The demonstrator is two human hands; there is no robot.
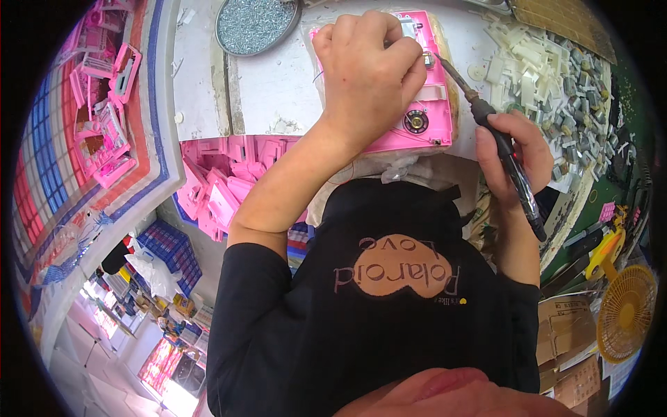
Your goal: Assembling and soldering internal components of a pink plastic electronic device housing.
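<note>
A pink plastic casing [439, 111] lies on a pale pad at the middle of the bench. A small round speaker [416, 121] and thin wires show inside it. My left hand [368, 73] is over the casing's upper left, fingers curled in a pinch; whatever they grip is hidden beneath them. In my right hand [517, 149] is a soldering iron [506, 139] with a black handle, held like a pen. Its thin tip points up and left, close to a small metal part [428, 59] in the casing, but I cannot tell if they touch.
A round dish of small screws [256, 24] stands at the far left of the bench. White plastic pieces [528, 62] and grey metal parts [590, 111] are heaped at right. Pink shells [226, 194] pile below the bench edge. A yellow fan [627, 313] stands at lower right.
</note>
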